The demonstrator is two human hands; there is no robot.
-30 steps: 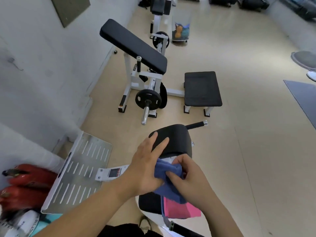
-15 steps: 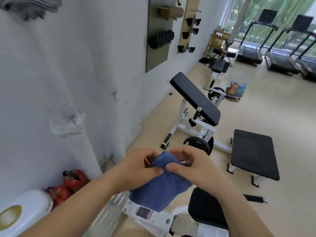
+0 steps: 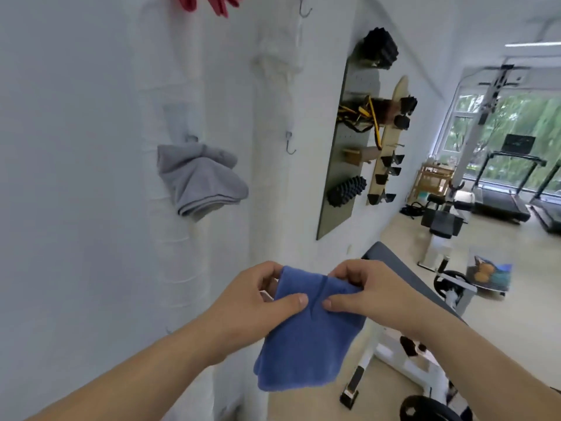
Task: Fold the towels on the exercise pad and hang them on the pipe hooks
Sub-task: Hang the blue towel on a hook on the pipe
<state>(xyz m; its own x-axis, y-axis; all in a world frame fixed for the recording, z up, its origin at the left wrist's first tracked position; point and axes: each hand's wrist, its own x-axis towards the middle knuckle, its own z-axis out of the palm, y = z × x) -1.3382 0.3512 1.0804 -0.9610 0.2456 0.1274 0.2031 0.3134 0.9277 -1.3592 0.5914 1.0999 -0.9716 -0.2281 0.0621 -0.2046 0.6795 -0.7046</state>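
A left hand [image 3: 258, 302] and a right hand [image 3: 364, 296] pinch the top edge of a folded blue towel [image 3: 303, 344], held in the air below the wall pipe [image 3: 273, 192]. A grey towel [image 3: 197, 180] already hangs nearby; a bare hook [image 3: 290, 145] likely awaits the blue one.

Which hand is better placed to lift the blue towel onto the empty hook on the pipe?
Probably the left hand: it pinches the blue towel on the wall side, almost below the empty hook. The right hand holds the corner farther from the pipe.
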